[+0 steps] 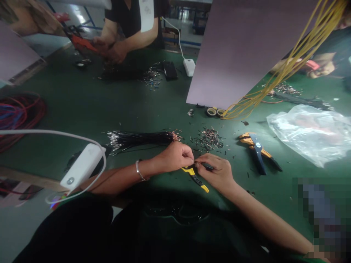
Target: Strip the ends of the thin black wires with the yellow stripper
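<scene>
My left hand (pixel 175 156) is closed in a pinch at the near middle of the green table (pixel 109 106); what it holds is too small to name. My right hand (pixel 216 171) is closed on a thin black wire end (pixel 207 166), fingertips meeting those of the left. Under both hands lies a small yellow-and-black hand tool (pixel 196 178). Just beyond my left hand rests a bundle of black wires (pixel 142 138) with bare metal ends. A scatter of small metal terminals (pixel 210 138) lies just past my right hand.
Orange-and-blue wire strippers (pixel 257 149) lie to the right, beside a clear plastic bag (pixel 312 131). Yellow wires (pixel 287 65) hang over a grey board (pixel 241 51). Tape rolls (pixel 215 111) sit by it. A white power bank (pixel 82 165) with cable sits left. Another person (pixel 128 25) works across the table.
</scene>
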Demonstrator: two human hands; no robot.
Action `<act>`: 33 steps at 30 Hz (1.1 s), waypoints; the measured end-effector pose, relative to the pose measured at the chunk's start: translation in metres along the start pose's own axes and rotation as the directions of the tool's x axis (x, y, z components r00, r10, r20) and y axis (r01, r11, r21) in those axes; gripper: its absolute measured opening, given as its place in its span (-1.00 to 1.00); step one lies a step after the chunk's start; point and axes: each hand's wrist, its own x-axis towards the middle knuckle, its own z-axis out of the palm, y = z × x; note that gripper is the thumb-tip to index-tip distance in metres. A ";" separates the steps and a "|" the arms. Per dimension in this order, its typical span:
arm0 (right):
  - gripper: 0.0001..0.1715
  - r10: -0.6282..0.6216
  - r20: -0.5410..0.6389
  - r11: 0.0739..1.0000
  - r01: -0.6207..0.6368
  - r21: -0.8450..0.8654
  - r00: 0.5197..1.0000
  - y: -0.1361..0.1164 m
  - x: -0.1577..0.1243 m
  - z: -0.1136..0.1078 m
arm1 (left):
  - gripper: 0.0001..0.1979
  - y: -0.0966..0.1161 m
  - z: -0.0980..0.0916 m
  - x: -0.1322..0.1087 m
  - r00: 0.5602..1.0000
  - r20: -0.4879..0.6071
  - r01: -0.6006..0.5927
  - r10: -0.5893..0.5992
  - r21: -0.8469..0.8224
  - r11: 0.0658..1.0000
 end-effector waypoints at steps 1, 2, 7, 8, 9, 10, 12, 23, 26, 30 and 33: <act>-0.81 -0.026 -0.019 0.999 0.026 -0.024 0.999 0.000 0.000 0.001 | -0.89 0.000 0.002 -0.001 1.000 -0.014 -0.018 0.018 0.024 1.000; -0.81 -0.052 -0.039 0.998 0.050 -0.042 0.998 0.000 -0.001 0.002 | -0.89 0.000 0.005 -0.002 0.999 -0.029 -0.034 0.036 0.048 0.998; -0.81 -0.114 -0.106 0.993 0.110 -0.045 0.988 0.000 -0.001 0.005 | -0.86 -0.004 0.015 -0.005 0.987 -0.074 -0.133 0.145 0.139 0.981; -0.81 -0.116 -0.110 0.993 0.112 -0.044 0.987 -0.001 0.000 0.005 | -0.85 -0.005 0.016 -0.005 0.985 -0.069 -0.146 0.157 0.139 0.979; -0.81 -0.118 -0.111 0.992 0.114 -0.046 0.987 -0.001 0.000 0.005 | -0.84 -0.006 0.016 -0.006 0.984 -0.065 -0.156 0.165 0.134 0.979; -0.81 -0.120 -0.110 0.992 0.115 -0.048 0.987 -0.001 0.000 0.005 | -0.83 -0.006 0.017 -0.006 0.983 -0.064 -0.164 0.173 0.127 0.978; -0.80 -0.127 -0.113 0.991 0.121 -0.059 0.985 -0.002 -0.001 0.005 | -0.82 -0.007 0.017 -0.006 0.979 -0.066 -0.185 0.193 0.114 0.976; -0.81 -0.279 -0.180 0.951 0.245 -0.189 0.943 -0.003 -0.002 0.005 | -0.80 -0.009 0.019 -0.007 0.932 -0.081 -0.342 0.354 0.132 0.930; -0.82 -0.307 -0.199 0.942 0.266 -0.205 0.931 -0.004 -0.002 0.005 | -0.81 -0.011 0.019 -0.007 0.908 -0.088 -0.396 0.410 0.145 0.907; -0.81 -0.278 -0.191 0.950 0.239 -0.202 0.941 -0.005 -0.001 0.005 | -0.81 -0.012 0.019 -0.007 0.901 -0.090 -0.411 0.423 0.129 0.902; -0.81 -0.276 -0.184 0.952 0.242 -0.187 0.943 -0.006 -0.001 0.004 | -0.81 -0.011 0.019 -0.008 0.899 -0.090 -0.418 0.428 0.111 0.902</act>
